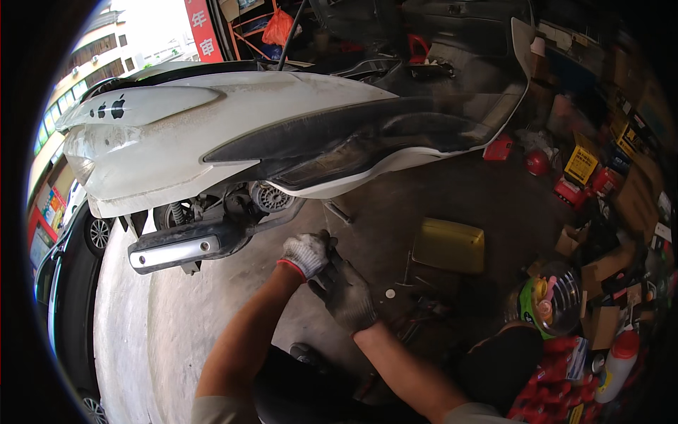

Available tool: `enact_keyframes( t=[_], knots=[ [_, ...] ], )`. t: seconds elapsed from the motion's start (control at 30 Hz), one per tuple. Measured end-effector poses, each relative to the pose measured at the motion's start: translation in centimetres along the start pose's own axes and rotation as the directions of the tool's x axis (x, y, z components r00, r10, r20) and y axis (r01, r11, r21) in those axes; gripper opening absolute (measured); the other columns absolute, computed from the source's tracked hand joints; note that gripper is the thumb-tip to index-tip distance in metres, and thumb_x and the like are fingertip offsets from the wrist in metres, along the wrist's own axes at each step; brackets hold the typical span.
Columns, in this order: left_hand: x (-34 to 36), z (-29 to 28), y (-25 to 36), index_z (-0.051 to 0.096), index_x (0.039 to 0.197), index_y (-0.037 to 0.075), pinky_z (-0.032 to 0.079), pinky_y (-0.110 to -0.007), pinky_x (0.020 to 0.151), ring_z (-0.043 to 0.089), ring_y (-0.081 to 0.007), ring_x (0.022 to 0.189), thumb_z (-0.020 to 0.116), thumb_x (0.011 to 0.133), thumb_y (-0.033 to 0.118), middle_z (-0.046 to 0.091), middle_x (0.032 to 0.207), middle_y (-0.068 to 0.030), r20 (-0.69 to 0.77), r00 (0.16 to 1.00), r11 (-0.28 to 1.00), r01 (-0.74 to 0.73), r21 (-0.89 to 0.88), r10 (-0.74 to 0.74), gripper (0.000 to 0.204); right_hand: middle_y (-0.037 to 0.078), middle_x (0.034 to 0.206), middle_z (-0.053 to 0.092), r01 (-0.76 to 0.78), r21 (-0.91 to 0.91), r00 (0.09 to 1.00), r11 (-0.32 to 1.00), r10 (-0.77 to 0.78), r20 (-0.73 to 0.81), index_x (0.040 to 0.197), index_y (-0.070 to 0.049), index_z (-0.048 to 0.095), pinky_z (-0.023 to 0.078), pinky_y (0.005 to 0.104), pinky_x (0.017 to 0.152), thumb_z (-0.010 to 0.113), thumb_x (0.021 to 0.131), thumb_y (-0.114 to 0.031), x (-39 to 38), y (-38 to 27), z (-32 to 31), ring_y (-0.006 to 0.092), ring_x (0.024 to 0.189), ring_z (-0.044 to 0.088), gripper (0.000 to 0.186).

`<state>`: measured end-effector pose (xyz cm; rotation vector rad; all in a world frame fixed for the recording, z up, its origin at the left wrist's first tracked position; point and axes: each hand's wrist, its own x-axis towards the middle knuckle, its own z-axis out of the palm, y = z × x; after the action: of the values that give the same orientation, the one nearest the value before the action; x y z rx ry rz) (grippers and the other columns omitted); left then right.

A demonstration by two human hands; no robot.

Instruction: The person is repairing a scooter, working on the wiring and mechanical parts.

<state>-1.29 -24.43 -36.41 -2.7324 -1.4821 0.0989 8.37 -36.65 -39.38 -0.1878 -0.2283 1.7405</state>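
My left hand (305, 255), in a white knit glove with a red cuff, is closed in front of the scooter's lower side. Against it rests my right hand (349, 299), in a dirty grey work glove, its fingers bent toward the left one. The hands meet at the fingers, and whatever lies between them is too small and hidden to make out. Beyond them stands a white scooter (282, 92) with dark side trim. Its exhaust silencer (176, 252), with a silver shield, is left of my hands. A round ribbed engine cover (272, 198) and a stand (337, 212) show underneath.
A yellow tray (449, 245) lies on the floor at right, beside a T-handled tool (407, 268) and a round white piece (390, 293). Further right are a wire basket (563, 300), a red-capped bottle (619, 367) and several boxes. A dark car (74, 304) stands at left.
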Motion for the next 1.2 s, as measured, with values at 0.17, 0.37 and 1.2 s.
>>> enact_keyframes(
  t=[0.17,0.37,1.2],
  knots=[
    [-0.4,0.1,-2.0,0.06,0.102,0.01,0.054,-0.046,0.071,0.068,-0.0337,0.089,0.05,0.092,0.029,0.069,0.093,-0.0144,-0.026,0.999,0.999,0.036,0.037,-0.035,0.024,0.001,0.149,0.037,-0.034,-0.014,0.996,0.999,0.035,0.087,0.151,-0.014,0.028,0.025,0.0387,0.11,0.037,0.099,-0.05,-0.9,0.6,0.4,0.0169,0.134,0.036,0.064],
    [-1.7,0.7,-0.9,0.059,0.112,0.004,0.054,-0.042,0.062,0.069,-0.0331,0.078,0.049,0.097,0.033,0.069,0.086,-0.0179,0.029,1.0,0.947,0.011,-0.322,-0.002,0.034,0.006,0.14,0.048,0.085,0.044,0.996,0.995,-0.084,-0.028,0.143,-0.009,0.041,0.029,0.0383,0.11,0.04,0.099,-0.047,-0.1,0.1,-1.9,0.0201,0.13,0.042,0.058],
    [-1.3,2.3,1.1,0.067,0.107,0.003,0.053,-0.039,0.077,0.068,-0.0333,0.087,0.054,0.096,0.033,0.07,0.09,-0.02,0.119,0.979,0.634,0.197,-0.747,-0.165,0.034,0.01,0.147,0.042,0.072,0.227,0.997,0.971,-0.068,-0.023,0.144,-0.004,0.038,0.03,0.04,0.113,0.039,0.101,-0.031,0.9,0.8,-4.6,0.0215,0.133,0.041,0.051]
  ],
)
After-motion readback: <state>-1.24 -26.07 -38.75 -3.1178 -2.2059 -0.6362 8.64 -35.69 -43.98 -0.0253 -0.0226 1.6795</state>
